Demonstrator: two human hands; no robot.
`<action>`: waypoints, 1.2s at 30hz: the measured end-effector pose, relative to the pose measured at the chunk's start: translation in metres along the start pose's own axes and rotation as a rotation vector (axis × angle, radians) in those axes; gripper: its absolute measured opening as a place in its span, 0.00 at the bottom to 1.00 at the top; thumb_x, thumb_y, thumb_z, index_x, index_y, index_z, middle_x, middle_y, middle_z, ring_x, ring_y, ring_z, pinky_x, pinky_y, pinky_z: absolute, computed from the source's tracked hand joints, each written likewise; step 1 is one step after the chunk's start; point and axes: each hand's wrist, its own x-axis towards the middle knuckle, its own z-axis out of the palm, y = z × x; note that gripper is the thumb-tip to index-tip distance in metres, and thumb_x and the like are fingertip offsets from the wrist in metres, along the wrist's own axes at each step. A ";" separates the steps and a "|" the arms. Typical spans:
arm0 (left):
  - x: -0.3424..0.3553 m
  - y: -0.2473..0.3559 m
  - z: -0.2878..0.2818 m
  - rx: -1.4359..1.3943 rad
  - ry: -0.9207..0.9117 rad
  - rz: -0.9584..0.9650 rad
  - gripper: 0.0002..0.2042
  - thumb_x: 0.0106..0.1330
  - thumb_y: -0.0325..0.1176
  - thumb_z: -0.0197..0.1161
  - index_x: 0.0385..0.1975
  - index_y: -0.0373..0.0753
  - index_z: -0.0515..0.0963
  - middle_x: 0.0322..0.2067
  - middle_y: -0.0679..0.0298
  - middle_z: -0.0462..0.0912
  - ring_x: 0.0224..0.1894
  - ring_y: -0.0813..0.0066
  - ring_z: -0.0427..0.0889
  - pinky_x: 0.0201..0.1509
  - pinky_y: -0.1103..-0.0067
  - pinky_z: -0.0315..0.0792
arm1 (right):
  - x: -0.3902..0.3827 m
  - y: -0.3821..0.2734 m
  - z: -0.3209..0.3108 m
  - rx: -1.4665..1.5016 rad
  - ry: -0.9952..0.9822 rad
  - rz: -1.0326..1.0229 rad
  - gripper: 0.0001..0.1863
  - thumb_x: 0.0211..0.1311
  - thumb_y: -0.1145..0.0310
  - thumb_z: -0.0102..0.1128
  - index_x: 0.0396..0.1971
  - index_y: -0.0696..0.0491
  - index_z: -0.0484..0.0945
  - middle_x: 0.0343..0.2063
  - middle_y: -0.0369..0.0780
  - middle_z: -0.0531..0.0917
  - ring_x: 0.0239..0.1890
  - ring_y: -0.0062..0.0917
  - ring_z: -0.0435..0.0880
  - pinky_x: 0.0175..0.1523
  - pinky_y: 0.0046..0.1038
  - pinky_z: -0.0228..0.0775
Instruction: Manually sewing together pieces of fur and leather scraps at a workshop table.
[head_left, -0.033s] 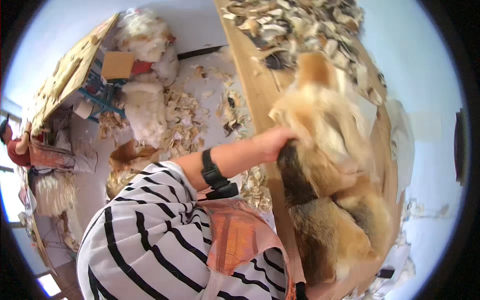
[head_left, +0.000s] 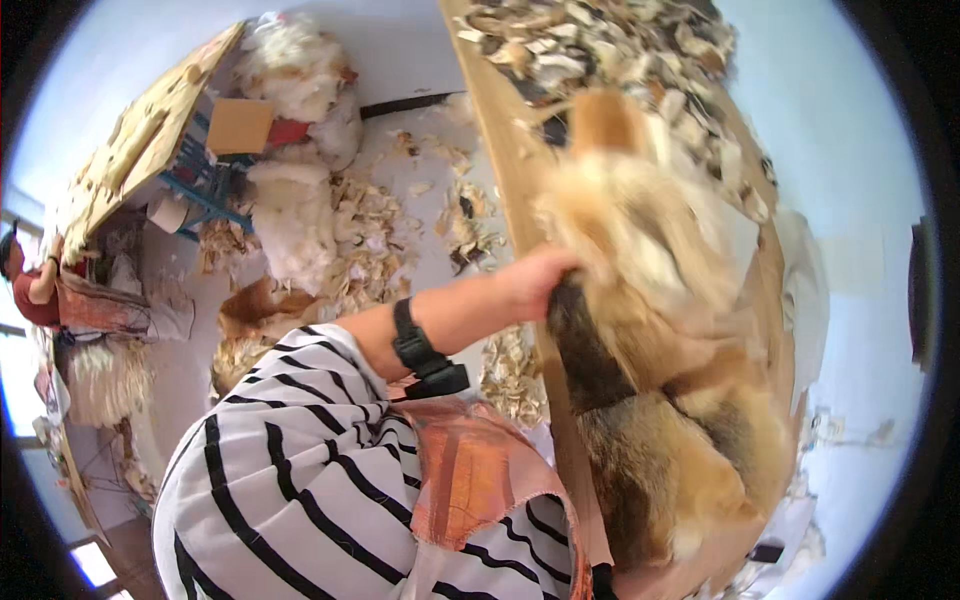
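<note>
My left hand (head_left: 545, 280) is closed on the left edge of a fur pelt (head_left: 690, 460) made up of tan, cream and dark brown patches. The pelt lies along the wooden table (head_left: 508, 170), and its upper part is lifted and smeared by motion. A tan flap of fur stands up at its far end. On the right side of the fur, a blurred pinkish patch may be my right hand; its fingers cannot be made out. A black strap with a small device circles my left wrist.
Many fur scraps (head_left: 600, 40) are heaped at the table's far end. More scraps (head_left: 370, 210) and white fleece (head_left: 290, 220) litter the floor to the left. Beyond stand a tilted-looking board table (head_left: 150, 130), a cardboard box (head_left: 240, 126) and a co-worker (head_left: 38, 285) in red.
My left hand has shifted slightly left and up with the pelt's edge. The raised fur at the far end has also swung left and is more blurred.
</note>
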 end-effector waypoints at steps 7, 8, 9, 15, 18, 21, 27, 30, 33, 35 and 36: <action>-0.131 0.202 -0.110 -0.108 0.488 0.444 0.26 0.63 0.43 0.59 0.59 0.36 0.69 0.54 0.54 0.78 0.56 0.59 0.77 0.65 0.57 0.68 | -0.005 -0.072 0.207 0.157 -0.394 -0.048 0.27 0.59 0.73 0.58 0.60 0.57 0.68 0.51 0.44 0.78 0.52 0.28 0.80 0.54 0.30 0.76; -0.154 0.225 -0.132 -0.132 0.484 0.522 0.26 0.63 0.44 0.59 0.59 0.37 0.69 0.55 0.55 0.78 0.58 0.58 0.75 0.66 0.56 0.66 | -0.006 -0.079 0.242 0.174 -0.452 -0.039 0.27 0.59 0.74 0.58 0.60 0.57 0.68 0.51 0.44 0.78 0.52 0.28 0.80 0.54 0.30 0.75; -0.172 0.250 -0.156 -0.125 0.705 0.544 0.26 0.64 0.45 0.59 0.59 0.38 0.69 0.55 0.55 0.77 0.58 0.57 0.75 0.66 0.55 0.66 | -0.008 -0.086 0.275 0.187 -0.509 -0.025 0.27 0.59 0.74 0.58 0.60 0.57 0.68 0.51 0.44 0.78 0.52 0.28 0.80 0.54 0.30 0.75; -0.273 0.341 -0.302 -0.331 0.823 0.610 0.25 0.66 0.47 0.57 0.59 0.39 0.70 0.56 0.53 0.77 0.58 0.52 0.74 0.66 0.54 0.65 | -0.012 -0.096 0.478 0.240 -0.865 0.150 0.28 0.57 0.76 0.59 0.60 0.58 0.68 0.52 0.44 0.78 0.53 0.29 0.80 0.54 0.30 0.75; -0.290 0.350 -0.347 -0.419 0.808 0.491 0.25 0.68 0.47 0.53 0.59 0.37 0.70 0.57 0.52 0.76 0.59 0.52 0.74 0.67 0.54 0.64 | -0.003 -0.075 0.571 0.260 -1.035 0.253 0.28 0.56 0.77 0.59 0.60 0.58 0.68 0.52 0.44 0.78 0.53 0.29 0.80 0.55 0.30 0.75; -0.275 0.359 -0.386 -0.432 0.969 0.526 0.25 0.69 0.47 0.50 0.60 0.37 0.70 0.58 0.51 0.75 0.59 0.52 0.74 0.67 0.54 0.64 | 0.012 -0.046 0.652 0.296 -1.167 0.275 0.28 0.54 0.79 0.59 0.59 0.59 0.69 0.52 0.43 0.79 0.51 0.29 0.81 0.52 0.29 0.75; -0.195 0.395 -0.459 -0.493 1.099 0.448 0.24 0.70 0.44 0.46 0.61 0.37 0.69 0.58 0.52 0.75 0.61 0.53 0.73 0.67 0.55 0.63 | 0.076 -0.007 0.800 -0.077 -1.130 0.383 0.21 0.57 0.76 0.58 0.52 0.59 0.74 0.45 0.41 0.82 0.44 0.25 0.82 0.45 0.29 0.74; -0.135 0.438 -0.484 -0.447 1.033 0.504 0.23 0.70 0.42 0.46 0.60 0.36 0.69 0.58 0.52 0.76 0.61 0.54 0.73 0.67 0.55 0.64 | 0.118 -0.010 0.883 -0.184 -1.024 0.241 0.19 0.58 0.79 0.54 0.51 0.58 0.75 0.43 0.40 0.83 0.43 0.27 0.84 0.45 0.30 0.77; -0.079 0.476 -0.500 -0.459 1.114 0.525 0.22 0.72 0.42 0.46 0.60 0.37 0.69 0.59 0.54 0.74 0.61 0.55 0.72 0.68 0.58 0.64 | 0.167 -0.026 0.952 -0.139 -1.061 0.237 0.21 0.57 0.80 0.54 0.53 0.58 0.74 0.44 0.39 0.82 0.43 0.27 0.83 0.46 0.29 0.76; -0.046 0.503 -0.515 -0.450 1.105 0.535 0.21 0.72 0.42 0.47 0.60 0.38 0.69 0.59 0.55 0.74 0.61 0.55 0.72 0.67 0.58 0.64 | 0.202 -0.039 0.998 -0.185 -1.032 0.182 0.22 0.57 0.80 0.54 0.54 0.58 0.73 0.45 0.39 0.82 0.43 0.26 0.83 0.47 0.29 0.75; -0.028 0.516 -0.526 -0.463 1.064 0.551 0.21 0.72 0.42 0.47 0.60 0.38 0.70 0.58 0.55 0.74 0.61 0.56 0.72 0.66 0.58 0.65 | 0.219 -0.045 1.021 -0.189 -1.020 0.084 0.23 0.57 0.80 0.55 0.55 0.58 0.73 0.45 0.39 0.82 0.43 0.25 0.83 0.48 0.29 0.75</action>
